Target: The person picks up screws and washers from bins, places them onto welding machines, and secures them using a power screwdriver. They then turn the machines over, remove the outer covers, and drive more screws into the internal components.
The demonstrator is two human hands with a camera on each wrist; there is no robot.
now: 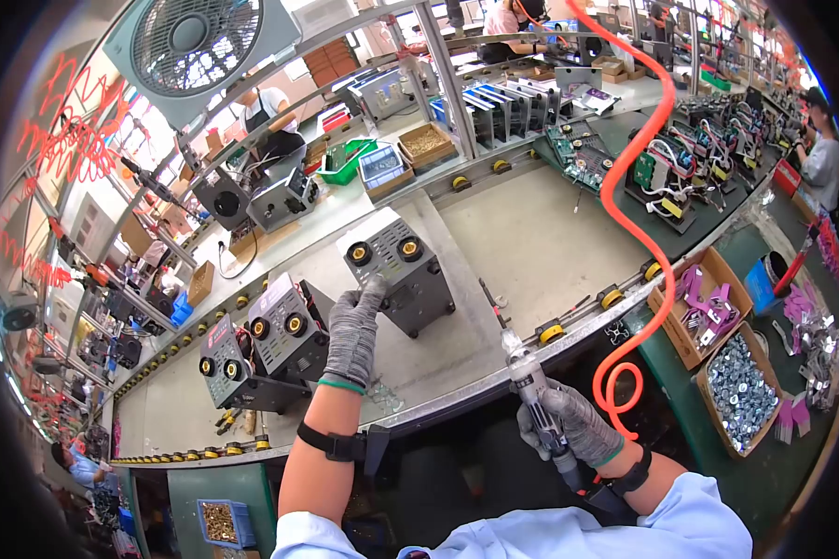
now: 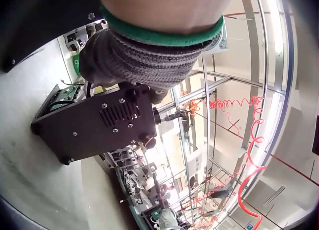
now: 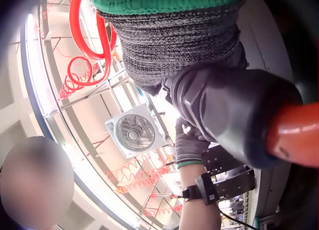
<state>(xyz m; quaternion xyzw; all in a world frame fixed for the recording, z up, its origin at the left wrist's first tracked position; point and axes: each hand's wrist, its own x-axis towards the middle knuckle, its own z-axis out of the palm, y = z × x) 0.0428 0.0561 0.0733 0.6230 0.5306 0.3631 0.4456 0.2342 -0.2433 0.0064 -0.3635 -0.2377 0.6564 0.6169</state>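
Note:
A dark metal case [image 1: 403,270] with two gold-centred round sockets on its panel stands on the bench. My left hand [image 1: 352,331], in a grey knit glove with a green cuff, holds the near corner of this case by the sockets. In the left wrist view the case [image 2: 94,125] shows a slotted, screwed side, and the glove [image 2: 144,60] covers part of its end. My right hand [image 1: 578,419], gloved alike, grips a powered screwdriver [image 1: 537,401], its long bit directed up and left over the bench edge. The right wrist view shows the tool's dark rear end [image 3: 224,110] close up.
Similar cases [image 1: 284,326] stand on the left of the bench. An orange air hose [image 1: 657,121] hangs at the right. A box of screws [image 1: 739,391] and a box of purple parts [image 1: 708,307] sit at the right. Rollers [image 1: 550,332] line the bench edge.

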